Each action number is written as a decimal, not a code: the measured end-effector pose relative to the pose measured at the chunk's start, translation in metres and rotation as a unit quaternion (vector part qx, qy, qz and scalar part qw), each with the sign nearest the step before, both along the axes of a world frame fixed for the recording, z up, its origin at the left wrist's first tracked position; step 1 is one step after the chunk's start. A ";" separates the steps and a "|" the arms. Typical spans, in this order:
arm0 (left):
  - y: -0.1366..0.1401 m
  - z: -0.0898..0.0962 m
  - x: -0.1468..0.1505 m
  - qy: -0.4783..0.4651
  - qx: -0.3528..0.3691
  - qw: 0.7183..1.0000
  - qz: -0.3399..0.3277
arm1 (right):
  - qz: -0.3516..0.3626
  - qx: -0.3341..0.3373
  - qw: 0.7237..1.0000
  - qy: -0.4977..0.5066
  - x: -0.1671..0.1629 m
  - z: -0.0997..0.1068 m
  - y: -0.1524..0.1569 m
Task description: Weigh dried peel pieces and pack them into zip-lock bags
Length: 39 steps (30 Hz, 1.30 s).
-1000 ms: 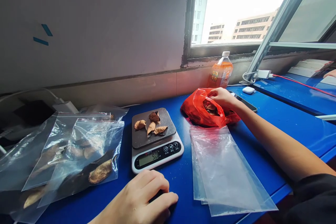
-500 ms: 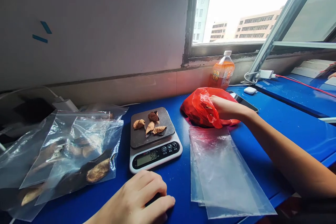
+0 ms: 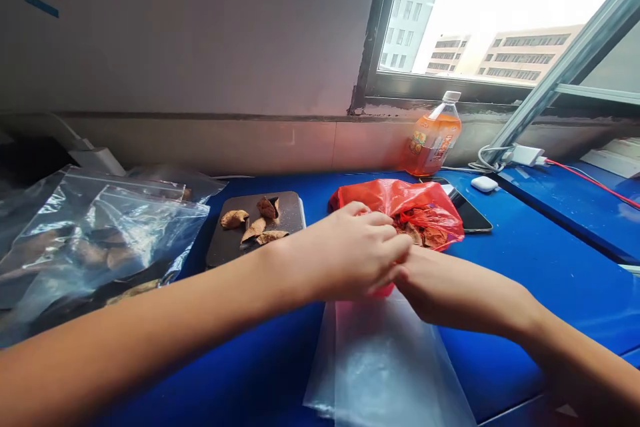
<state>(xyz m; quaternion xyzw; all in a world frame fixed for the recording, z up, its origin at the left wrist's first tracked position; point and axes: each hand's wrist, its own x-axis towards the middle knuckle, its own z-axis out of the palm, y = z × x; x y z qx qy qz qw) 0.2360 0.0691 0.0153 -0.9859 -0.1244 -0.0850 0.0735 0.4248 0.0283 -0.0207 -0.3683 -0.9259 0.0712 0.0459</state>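
Observation:
My left hand (image 3: 357, 247) reaches across to the red plastic bag (image 3: 390, 193), its curled fingers closed on the bag's near edge. Close against it is my right hand (image 3: 425, 280), at the bag's mouth; its fingers are hidden behind the left hand. Brown dried pieces (image 3: 425, 235), like curled peel, show inside the open bag. On the kitchen scale (image 3: 233, 207) lie several similar dried pieces (image 3: 255, 230). My left forearm covers the scale's display. Beneath my hands are flat clear plastic bags (image 3: 385, 353).
Zip bags with dried pieces (image 3: 100, 247) lie at the left. Behind the red bag stand a bottle of orange drink (image 3: 433, 137), a phone (image 3: 467, 210) and a white earbud case (image 3: 484, 184). A charger (image 3: 525, 155) with cables is by the metal frame (image 3: 545, 80).
My left hand has moved from in front of the scale to the red bag and closed on it. The bag's mouth now shows its contents. My right hand has drawn nearer. The view has shifted.

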 end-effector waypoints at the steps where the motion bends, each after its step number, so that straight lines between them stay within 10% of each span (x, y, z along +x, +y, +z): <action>1: 0.007 -0.003 0.000 0.022 0.005 0.999 0.029 | 0.011 -0.005 1.000 0.019 0.009 0.001 0.004; 8: 0.007 0.005 -0.023 0.040 0.065 0.995 0.071 | -0.132 0.060 0.975 0.171 0.053 0.010 0.038; 15: 0.002 0.001 -0.016 0.028 0.087 0.995 0.028 | -0.296 0.207 0.929 -0.084 0.035 0.005 0.033; 27: 0.001 0.002 -0.026 0.028 0.097 0.995 0.024 | -0.161 0.095 0.971 -0.148 0.025 0.009 0.091; 39: 0.012 0.011 -0.020 0.019 0.111 0.994 -0.007 | -0.141 0.034 0.982 -0.124 0.040 0.012 0.075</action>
